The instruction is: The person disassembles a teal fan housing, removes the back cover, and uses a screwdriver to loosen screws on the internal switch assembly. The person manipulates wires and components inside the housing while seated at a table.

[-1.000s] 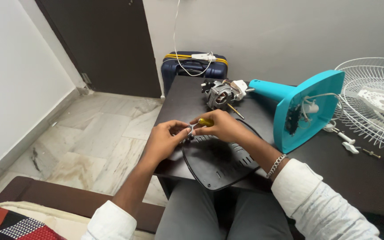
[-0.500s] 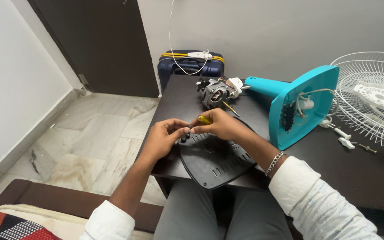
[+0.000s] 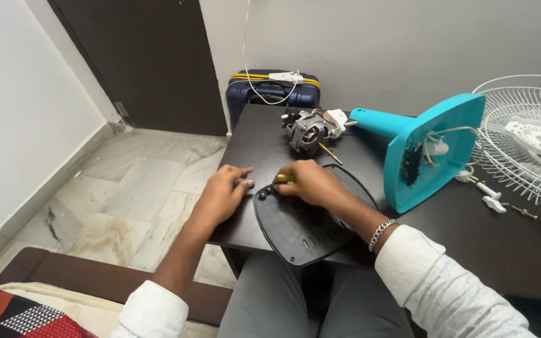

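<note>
While my right hand [image 3: 311, 183] pinches what looks like a yellow-handled screwdriver [image 3: 285, 178] at the top edge of the black oval plastic fan cover [image 3: 298, 225] on the dark worktop [image 3: 264, 141], my left hand [image 3: 223, 193] rests loosely curled beside it, wrist low, empty, steadying; driving the screw needs a straight tip.

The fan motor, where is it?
In the head view, the fan motor sits on the dark table near its far edge, beyond the right hand and just left of the teal fan stand.
</note>
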